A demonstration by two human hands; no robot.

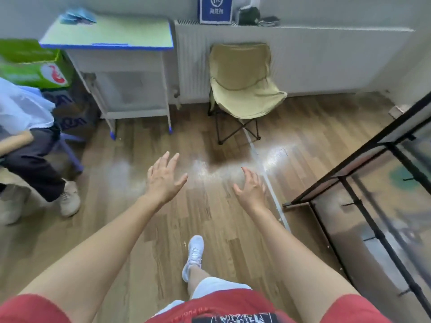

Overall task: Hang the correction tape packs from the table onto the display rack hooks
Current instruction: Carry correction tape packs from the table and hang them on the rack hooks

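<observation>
Blue packs (77, 17), blurred, lie at the far left corner of a small table with a pale green top (112, 33) at the back left. A black-framed display rack (363, 190) with short hooks stands at the right edge. My left hand (164, 178) is stretched out over the wooden floor with fingers spread, holding nothing. Beside it my right hand (250, 187) hovers with fingers loosely spread and empty. Both hands are far from the table and the rack.
A beige folding chair (242, 89) stands against the white radiator, right of the table. A seated person's legs and shoes (58, 183) are at the left, with a green box (32, 64) behind. My own foot (194, 255) steps on the wooden floor.
</observation>
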